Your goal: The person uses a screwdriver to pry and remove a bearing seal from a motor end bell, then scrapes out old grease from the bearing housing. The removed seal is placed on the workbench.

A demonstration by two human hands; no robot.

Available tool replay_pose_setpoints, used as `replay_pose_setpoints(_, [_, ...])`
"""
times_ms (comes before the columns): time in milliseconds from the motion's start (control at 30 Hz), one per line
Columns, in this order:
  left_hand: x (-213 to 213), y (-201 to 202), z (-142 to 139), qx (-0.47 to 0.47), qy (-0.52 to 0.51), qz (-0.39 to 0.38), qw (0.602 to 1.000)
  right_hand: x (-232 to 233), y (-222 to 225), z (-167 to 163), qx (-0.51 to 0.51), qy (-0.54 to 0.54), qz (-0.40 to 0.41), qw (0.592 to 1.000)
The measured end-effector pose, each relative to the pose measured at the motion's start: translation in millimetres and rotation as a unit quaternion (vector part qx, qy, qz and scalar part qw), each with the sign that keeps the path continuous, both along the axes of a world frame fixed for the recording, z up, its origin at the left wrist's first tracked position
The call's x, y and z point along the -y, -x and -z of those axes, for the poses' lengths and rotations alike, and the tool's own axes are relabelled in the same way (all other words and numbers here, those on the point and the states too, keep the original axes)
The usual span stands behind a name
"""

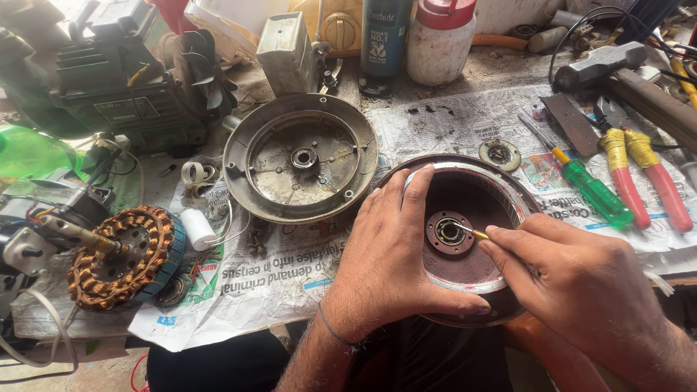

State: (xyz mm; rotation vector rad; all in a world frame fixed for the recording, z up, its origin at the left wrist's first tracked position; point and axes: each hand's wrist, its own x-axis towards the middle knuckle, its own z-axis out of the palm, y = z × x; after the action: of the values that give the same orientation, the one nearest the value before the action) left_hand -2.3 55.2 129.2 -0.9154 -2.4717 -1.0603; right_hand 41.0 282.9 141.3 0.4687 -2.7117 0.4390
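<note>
Left hand (392,250): lies flat on the near-left rim of the brown fan motor housing (465,272), fingers spread over the edge and thumb along the near side; the grip is open, pressing down, closed on nothing.
Right hand (573,279): comes in from the near right, its grip pinched together on a thin brass-coloured tool (472,233).
Tool tip: touches the bearing (450,232) at the centre of the housing.
Motor housing: a round, rusty-brown shell with a pale inner ring, at the near edge of the counter, centre-right, on newspaper (283,279).
Grey cover plate (300,157): round, open side up, just left and farther back than the housing.
Copper-wound stator (123,255): far left, near edge, with a white capacitor (197,229) beside it.
Small bearing cap (499,153): just beyond the housing on the newspaper.
Green-handled screwdriver (592,190): right of the housing.
Pliers with red and yellow handles (642,178): right of the screwdriver.
Hammer (624,72): far right.
Spray can (383,36) and white jar with red lid (439,36): far centre.
</note>
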Motion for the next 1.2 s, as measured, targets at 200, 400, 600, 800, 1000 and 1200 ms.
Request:
replay_pose_setpoints(200, [0.7, -0.3, 0.7, 0.005, 0.0, 0.001, 1.0, -1.4, -0.4, -2.8, 0.022, 0.012, 0.01, 1.0])
replay_pose_setpoints(400, [0.8, -0.2, 1.2, 0.003, -0.005, 0.007, 1.0, -1.2, 0.0, -0.7, 0.024, -0.005, 0.016, 1.0])
replay_pose_setpoints(600, [0.8, -0.4, 2.1, 0.003, -0.006, 0.003, 1.0, -0.6, 1.1, -1.5, 0.021, 0.005, 0.007, 1.0])
replay_pose_setpoints(800, [1.7, 0.1, 3.0, -0.009, 0.006, 0.002, 1.0, 0.1, 8.3, -2.6, -0.022, 0.028, -0.037, 0.999])
replay_pose_setpoints(1000, [2.0, 0.4, 5.0, 0.004, 0.002, 0.005, 1.0, -3.8, 5.8, -2.3, 0.049, 0.032, 0.021, 0.998])
replay_pose_setpoints(1200, [2.1, 0.1, 5.2, -0.01, 0.011, 0.006, 1.0, -3.4, 7.4, 0.1, 0.027, 0.046, -0.035, 0.998])
